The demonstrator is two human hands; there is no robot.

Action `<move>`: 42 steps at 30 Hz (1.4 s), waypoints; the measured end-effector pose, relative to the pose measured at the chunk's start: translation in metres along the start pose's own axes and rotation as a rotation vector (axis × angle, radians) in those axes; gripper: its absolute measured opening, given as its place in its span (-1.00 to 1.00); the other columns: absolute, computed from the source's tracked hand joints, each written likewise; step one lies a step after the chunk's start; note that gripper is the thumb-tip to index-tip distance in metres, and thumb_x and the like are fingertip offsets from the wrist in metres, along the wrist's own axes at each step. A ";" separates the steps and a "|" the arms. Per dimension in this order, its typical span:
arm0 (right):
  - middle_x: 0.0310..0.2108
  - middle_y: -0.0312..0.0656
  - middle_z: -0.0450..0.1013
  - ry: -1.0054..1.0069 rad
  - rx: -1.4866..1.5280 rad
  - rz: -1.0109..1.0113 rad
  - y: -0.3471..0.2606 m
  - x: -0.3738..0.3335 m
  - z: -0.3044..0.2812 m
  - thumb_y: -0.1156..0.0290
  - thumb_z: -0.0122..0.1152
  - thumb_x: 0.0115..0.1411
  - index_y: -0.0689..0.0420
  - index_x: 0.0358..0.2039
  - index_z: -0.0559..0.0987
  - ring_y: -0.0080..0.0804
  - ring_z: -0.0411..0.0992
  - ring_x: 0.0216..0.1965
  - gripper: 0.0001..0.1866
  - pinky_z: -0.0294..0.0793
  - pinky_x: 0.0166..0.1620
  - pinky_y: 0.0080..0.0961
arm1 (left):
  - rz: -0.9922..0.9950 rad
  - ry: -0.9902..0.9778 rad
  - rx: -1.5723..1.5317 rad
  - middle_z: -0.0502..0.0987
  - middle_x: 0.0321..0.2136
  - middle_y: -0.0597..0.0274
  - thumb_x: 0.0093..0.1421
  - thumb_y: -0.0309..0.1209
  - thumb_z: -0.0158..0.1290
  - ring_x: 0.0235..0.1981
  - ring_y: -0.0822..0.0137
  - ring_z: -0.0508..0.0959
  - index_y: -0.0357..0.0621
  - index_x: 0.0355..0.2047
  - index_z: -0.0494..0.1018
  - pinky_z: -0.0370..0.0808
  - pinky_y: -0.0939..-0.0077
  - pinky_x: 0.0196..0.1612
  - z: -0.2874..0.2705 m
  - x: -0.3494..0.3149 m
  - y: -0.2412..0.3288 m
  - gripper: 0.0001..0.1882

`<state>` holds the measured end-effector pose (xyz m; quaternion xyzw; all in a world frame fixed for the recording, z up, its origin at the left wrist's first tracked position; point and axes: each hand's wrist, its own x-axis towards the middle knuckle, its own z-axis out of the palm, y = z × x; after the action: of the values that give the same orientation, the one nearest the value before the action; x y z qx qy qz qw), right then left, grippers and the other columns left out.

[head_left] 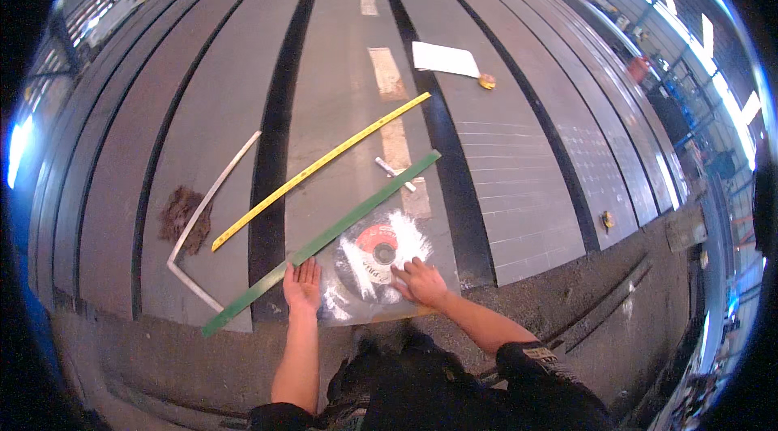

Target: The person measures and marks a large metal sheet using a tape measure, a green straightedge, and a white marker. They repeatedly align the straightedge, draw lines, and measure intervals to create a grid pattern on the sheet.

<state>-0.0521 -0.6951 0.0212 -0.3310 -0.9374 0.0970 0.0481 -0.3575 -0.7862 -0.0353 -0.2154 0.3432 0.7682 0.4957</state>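
One flat, round red-and-white disc (374, 240) lies amid powdery white smears (413, 235) on grey metal (324, 131), just left of the right hand (421, 281), fingers loosely bent, probably touching; left hand (303, 285) palm-up, unclenched, by the green strip (356, 215).

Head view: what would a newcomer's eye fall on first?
Probably the red-and-white disc amid white smears, right beside the right hand. Next, the long green strip, slanting across the grey slotted table with the left hand at its near edge. The bright yellow strip lies just beyond it.
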 end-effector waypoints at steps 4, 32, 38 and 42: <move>-0.12 -0.05 0.45 0.051 0.025 0.359 0.029 0.028 0.004 0.15 0.17 0.30 0.16 0.06 0.56 -0.11 0.42 -0.01 -0.57 0.55 0.04 -0.15 | -0.007 0.020 -0.025 0.46 0.13 -0.01 0.45 -0.12 -0.04 0.16 0.05 0.51 -0.30 0.12 0.35 0.49 0.07 0.27 0.008 0.012 -0.018 -0.52; -0.06 -0.06 0.51 0.371 0.611 0.206 0.143 -0.387 -0.203 0.41 0.12 0.35 0.08 0.02 0.58 -0.06 0.54 -0.06 -0.74 0.55 0.02 -0.14 | 0.671 -0.364 0.534 0.54 -0.09 0.15 0.36 0.01 0.11 -0.07 0.23 0.55 -0.16 0.05 0.40 0.50 0.30 0.00 0.109 -0.233 -0.133 -0.49; 0.02 0.02 0.45 0.556 0.125 0.444 0.185 -0.459 -0.261 0.13 0.34 0.23 0.12 0.12 0.51 0.04 0.50 0.00 -0.48 0.53 0.06 -0.13 | 0.413 -0.509 0.767 0.59 -0.29 0.18 0.36 -0.10 0.12 -0.31 0.17 0.65 -0.10 -0.16 0.41 0.65 0.21 -0.35 0.179 -0.236 -0.273 -0.67; 0.01 -0.01 0.40 0.405 0.256 0.619 0.202 -0.485 -0.225 -0.05 0.44 0.11 0.11 0.16 0.46 0.04 0.51 -0.02 -0.28 0.57 -0.01 -0.13 | 0.129 -0.707 0.883 0.60 -0.28 0.18 0.37 -0.13 0.12 -0.34 0.19 0.64 -0.12 -0.16 0.44 0.64 0.28 -0.39 0.226 -0.218 -0.358 -0.69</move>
<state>0.4825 -0.8129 0.1850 -0.6020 -0.7450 0.1559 0.2414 0.0610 -0.6552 0.1503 0.3040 0.4573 0.6059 0.5757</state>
